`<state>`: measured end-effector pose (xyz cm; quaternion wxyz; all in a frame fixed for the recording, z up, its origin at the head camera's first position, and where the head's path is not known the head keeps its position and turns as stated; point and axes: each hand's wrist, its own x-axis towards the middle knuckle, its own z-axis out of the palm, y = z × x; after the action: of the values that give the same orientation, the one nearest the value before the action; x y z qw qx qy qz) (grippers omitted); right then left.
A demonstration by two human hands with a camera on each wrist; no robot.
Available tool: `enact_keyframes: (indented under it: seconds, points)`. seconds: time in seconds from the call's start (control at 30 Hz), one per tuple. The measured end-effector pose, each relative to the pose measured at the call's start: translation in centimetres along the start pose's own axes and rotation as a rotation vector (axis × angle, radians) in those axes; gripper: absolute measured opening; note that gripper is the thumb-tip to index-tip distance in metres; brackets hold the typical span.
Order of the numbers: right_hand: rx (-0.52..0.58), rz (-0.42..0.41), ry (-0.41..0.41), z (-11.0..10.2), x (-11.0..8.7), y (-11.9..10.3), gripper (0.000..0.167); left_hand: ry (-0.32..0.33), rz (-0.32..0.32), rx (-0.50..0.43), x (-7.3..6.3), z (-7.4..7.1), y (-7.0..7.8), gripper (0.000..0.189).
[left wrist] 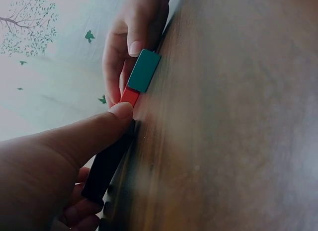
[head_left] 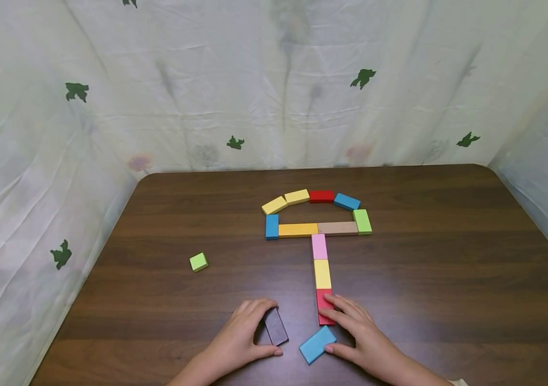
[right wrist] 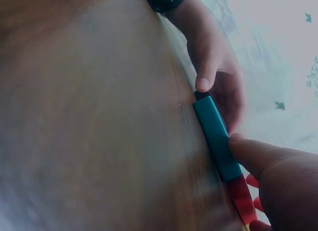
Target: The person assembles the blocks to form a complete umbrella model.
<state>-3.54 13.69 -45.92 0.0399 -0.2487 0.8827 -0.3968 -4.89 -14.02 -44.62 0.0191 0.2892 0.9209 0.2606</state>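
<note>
My left hand (head_left: 244,336) holds a dark purple block (head_left: 276,327) end to end, with the thumb at its near end and the fingers at the far end. In the left wrist view the same dark block (left wrist: 107,166) looks almost black. My right hand (head_left: 358,335) rests its fingertips on a red block (head_left: 323,316), while the thumb touches the right side of a light blue block (head_left: 316,346). This blue block lies slanted just below the red one. Above the red block, a yellow block (head_left: 322,274) and a pink block (head_left: 319,246) continue one straight column.
Past the column, a dome outline of blocks includes an orange block (head_left: 298,230), a tan block (head_left: 338,228), a green block (head_left: 362,222) and a red block (head_left: 321,197). A small green block (head_left: 199,262) lies alone at left. White curtains (head_left: 274,86) surround the wooden table (head_left: 447,257).
</note>
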Motion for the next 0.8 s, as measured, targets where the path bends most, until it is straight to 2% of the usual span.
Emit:
enact_keyframes:
  seconds: [0.23,0.47,0.8]
  points:
    - [-0.004,0.034,-0.014,0.1,0.0,-0.1,0.056,0.045,0.04,-0.029,0.1,0.6,0.0,0.073]
    - [0.001,0.005,0.01,0.2,0.0,-0.1,0.056,0.09,0.073,-0.015,0.2,1.2,0.0,0.072]
    - [-0.025,-0.05,0.035,0.4,0.0,0.1,0.058,0.088,0.093,-0.026,0.5,1.7,0.1,0.074]
